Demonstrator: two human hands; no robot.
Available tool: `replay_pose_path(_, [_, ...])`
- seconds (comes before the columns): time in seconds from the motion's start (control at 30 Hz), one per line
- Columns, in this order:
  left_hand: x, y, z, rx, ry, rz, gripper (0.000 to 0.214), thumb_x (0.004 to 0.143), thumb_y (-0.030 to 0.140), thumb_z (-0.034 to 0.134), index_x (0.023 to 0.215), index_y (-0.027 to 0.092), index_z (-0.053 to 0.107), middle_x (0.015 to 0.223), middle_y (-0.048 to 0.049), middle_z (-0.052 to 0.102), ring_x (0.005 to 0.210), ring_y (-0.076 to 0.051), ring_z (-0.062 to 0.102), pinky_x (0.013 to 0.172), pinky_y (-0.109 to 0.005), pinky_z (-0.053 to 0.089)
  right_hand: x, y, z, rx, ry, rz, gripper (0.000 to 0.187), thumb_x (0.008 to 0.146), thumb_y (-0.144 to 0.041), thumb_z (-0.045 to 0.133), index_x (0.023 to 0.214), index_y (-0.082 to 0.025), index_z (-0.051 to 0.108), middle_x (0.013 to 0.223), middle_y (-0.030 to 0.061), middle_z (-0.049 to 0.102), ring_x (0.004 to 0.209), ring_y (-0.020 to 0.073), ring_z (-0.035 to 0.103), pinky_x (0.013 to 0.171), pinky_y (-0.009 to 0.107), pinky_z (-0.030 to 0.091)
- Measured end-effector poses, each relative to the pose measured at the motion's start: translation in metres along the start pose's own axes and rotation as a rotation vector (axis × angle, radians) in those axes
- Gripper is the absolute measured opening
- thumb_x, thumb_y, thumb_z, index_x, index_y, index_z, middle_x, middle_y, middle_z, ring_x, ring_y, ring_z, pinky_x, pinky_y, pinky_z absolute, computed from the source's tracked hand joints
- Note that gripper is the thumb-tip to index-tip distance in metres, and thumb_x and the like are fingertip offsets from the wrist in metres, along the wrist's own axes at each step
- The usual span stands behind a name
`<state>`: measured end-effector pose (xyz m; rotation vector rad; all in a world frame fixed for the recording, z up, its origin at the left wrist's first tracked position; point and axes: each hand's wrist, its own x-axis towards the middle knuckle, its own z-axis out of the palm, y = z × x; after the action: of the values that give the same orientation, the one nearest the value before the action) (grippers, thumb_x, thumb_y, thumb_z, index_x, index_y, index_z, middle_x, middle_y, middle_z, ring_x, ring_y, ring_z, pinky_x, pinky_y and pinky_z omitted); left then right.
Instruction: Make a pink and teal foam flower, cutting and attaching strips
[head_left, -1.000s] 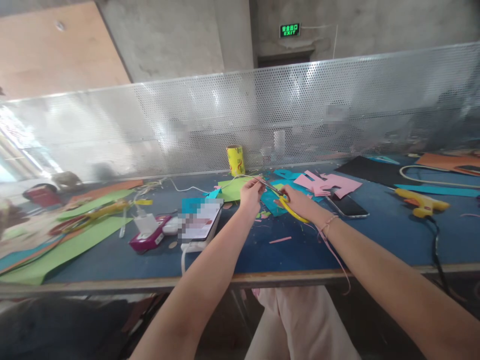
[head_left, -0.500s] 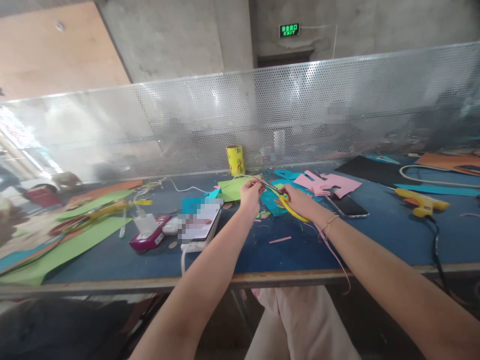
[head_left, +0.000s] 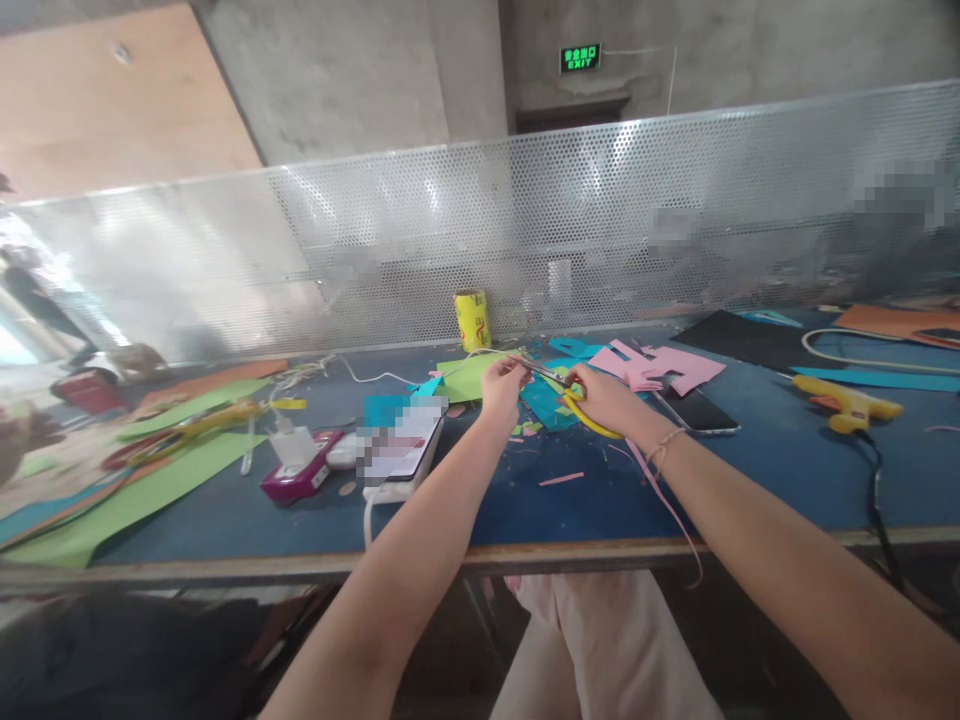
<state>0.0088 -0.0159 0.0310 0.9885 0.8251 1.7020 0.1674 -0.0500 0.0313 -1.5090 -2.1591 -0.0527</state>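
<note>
My right hand (head_left: 606, 398) is closed round the yellow handles of a pair of scissors (head_left: 592, 418), whose metal blades point left. At the blade tips, my left hand (head_left: 504, 384) is closed in a pinch; whatever is between its fingers is too small to make out. Below and around the hands lie blue paper pieces (head_left: 546, 408), a light green sheet (head_left: 463, 378) and tiny scraps. Pink cut paper (head_left: 686, 370) rests just beyond my right hand, partly over a black phone (head_left: 701, 410). A thin pink strip (head_left: 671, 500) hangs by my right wrist.
A tablet-like device (head_left: 409, 440) and a purple power strip (head_left: 296, 480) stand left of my arms. At right lies a yellow glue gun (head_left: 847, 400) with its cord. A yellow roll (head_left: 472, 320) stands before the perforated metal screen (head_left: 420, 240). Another person's hand shows at far left.
The scissors and my right hand have shifted very slightly right, and the blades look closer together. My left hand stays in nearly the same place. At far left, the other person has moved.
</note>
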Motion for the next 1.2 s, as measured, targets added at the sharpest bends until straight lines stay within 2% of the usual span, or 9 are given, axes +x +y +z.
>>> replay_pose_path(0.43, [-0.0038, 0.0034, -0.0001, -0.069, 0.009, -0.097, 0.013, 0.058, 0.006, 0.061, 0.054, 0.012, 0.050, 0.055, 0.0024, 0.053, 0.054, -0.005, 0.054, 0.064, -0.022, 0.046, 0.0003, 0.0026, 0.0007, -0.038, 0.013, -0.023, 0.032, 0.076, -0.042, 0.053, 0.098, -0.019, 0.054, 0.090, 0.0104, 0.064, 0.078, 0.0225, 0.059, 0.061, 0.027, 0.037])
replay_pose_path(0.7, [-0.0020, 0.0010, -0.0005, -0.131, 0.019, -0.147, 0.014, 0.058, 0.003, 0.062, 0.053, 0.012, 0.052, 0.050, 0.0031, 0.051, 0.051, -0.005, 0.054, 0.061, -0.019, 0.046, 0.0016, 0.0046, -0.0003, -0.039, 0.012, -0.047, 0.032, 0.076, -0.042, 0.053, 0.098, -0.020, 0.058, 0.088, 0.0085, 0.066, 0.081, 0.0210, 0.060, 0.065, 0.026, 0.039])
replay_pose_path(0.9, [-0.0017, 0.0012, -0.0007, -0.127, 0.043, -0.188, 0.014, 0.059, 0.003, 0.062, 0.053, 0.012, 0.053, 0.050, 0.0020, 0.052, 0.052, -0.006, 0.055, 0.062, -0.019, 0.046, 0.0007, 0.0030, -0.0038, -0.071, 0.028, -0.052, 0.030, 0.076, -0.040, 0.054, 0.097, -0.020, 0.060, 0.086, 0.0080, 0.067, 0.077, 0.0199, 0.060, 0.061, 0.025, 0.039])
replay_pose_path(1.2, [-0.0006, -0.0002, -0.0032, -0.117, 0.019, -0.176, 0.015, 0.059, 0.004, 0.063, 0.053, 0.012, 0.052, 0.051, 0.0027, 0.052, 0.052, -0.005, 0.054, 0.063, -0.020, 0.046, -0.0006, 0.0022, -0.0040, -0.063, 0.058, -0.050, 0.028, 0.073, -0.040, 0.057, 0.093, -0.021, 0.063, 0.081, 0.0071, 0.067, 0.071, 0.0198, 0.060, 0.057, 0.025, 0.037])
